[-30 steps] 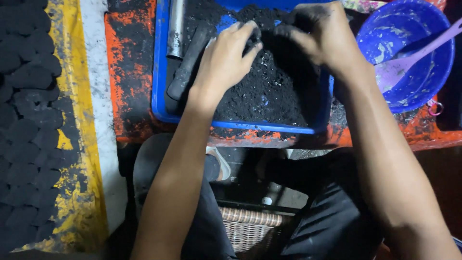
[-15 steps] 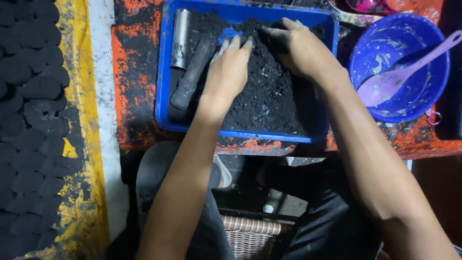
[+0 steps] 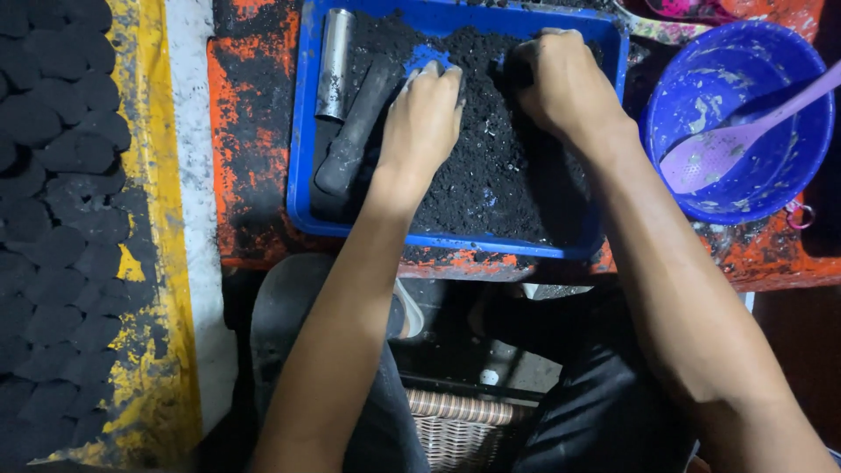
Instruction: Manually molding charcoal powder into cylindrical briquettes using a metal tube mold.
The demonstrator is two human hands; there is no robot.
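Head view, looking down. Left hand (image 3: 422,118) palm-down on loose black gritty powder (image 3: 491,166) heaped in a shallow blue plastic tray (image 3: 302,131), fingers pressed together and flat; right hand (image 3: 568,88) just beside it at the tray's far edge, fingers curled over a clump of the powder, tips hidden. Tray resting on an orange-painted, soot-stained tabletop (image 3: 241,131). Inside the tray's left end: short grey metal tube (image 3: 334,63) and dark cylindrical rod (image 3: 355,131), both clear of the hands. To the right, round blue plastic bowl (image 3: 793,166) holding a purple plastic spoon (image 3: 736,140). At far left, rows of black pressed briquettes (image 3: 53,219).

Best handled, as a judgement: gathering toward the tray's middle with even pressure, powder kept inside the rim, tube and rod left undisturbed.

Against the frame half a second earlier: both hands in nearly the same place, left hand flatter on the powder
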